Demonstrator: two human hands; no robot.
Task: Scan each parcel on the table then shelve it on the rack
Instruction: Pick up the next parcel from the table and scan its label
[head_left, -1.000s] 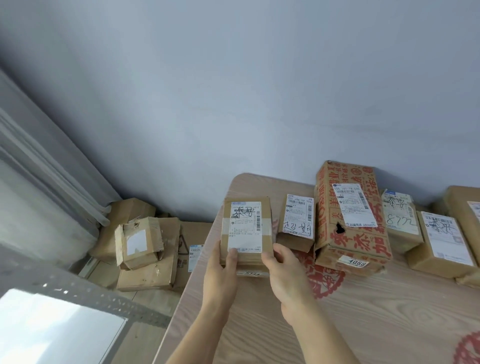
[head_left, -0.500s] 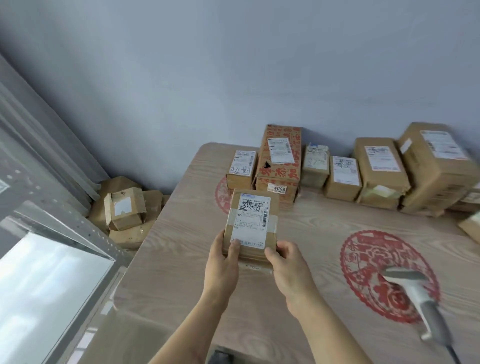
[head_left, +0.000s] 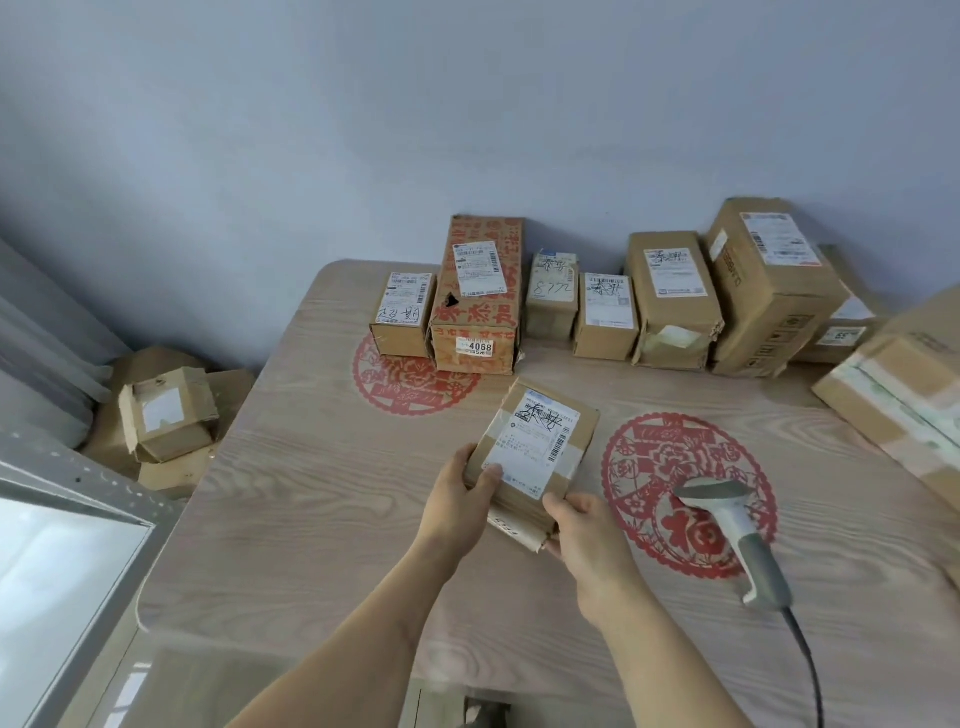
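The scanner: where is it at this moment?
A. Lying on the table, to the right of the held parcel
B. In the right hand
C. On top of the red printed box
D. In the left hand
A: the scanner lies on the table, untouched, while both the left hand and the right hand grip the parcel.

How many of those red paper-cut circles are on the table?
2. One red paper-cut circle lies near the back left, partly under the red-printed box. The other lies right of centre, under the scanner. Parcels might hide more.
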